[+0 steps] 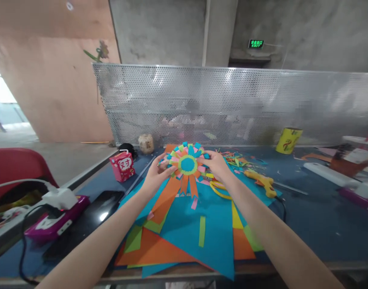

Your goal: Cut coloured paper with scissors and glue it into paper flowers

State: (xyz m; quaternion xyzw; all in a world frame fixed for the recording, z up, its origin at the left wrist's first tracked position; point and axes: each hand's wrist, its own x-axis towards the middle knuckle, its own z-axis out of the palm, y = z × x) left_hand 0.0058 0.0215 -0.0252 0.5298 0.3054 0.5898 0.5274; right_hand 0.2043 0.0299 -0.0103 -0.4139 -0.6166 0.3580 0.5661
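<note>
A paper rosette [188, 163] with a blue round centre, a green fringed ring and several coloured loops is held up over the table. Orange tails with notched ends hang from its lower side. My left hand [157, 170] grips its left edge, and my right hand [215, 162] pinches its right edge. Below lie overlapping sheets: a large blue sheet [198, 228], an orange sheet [153, 245] and green pieces. A narrow green strip [202, 231] rests on the blue sheet. Yellow-handled scissors [218, 188] sit near my right wrist, partly hidden by it.
A yellow glue gun [263, 182] with a cord lies at right, near paper scraps [238, 159]. At left are a black phone-like slab [87, 216], a purple power strip [55, 218] and a red box [123, 165]. A yellow can [288, 140] stands by the perforated metal screen [177, 104].
</note>
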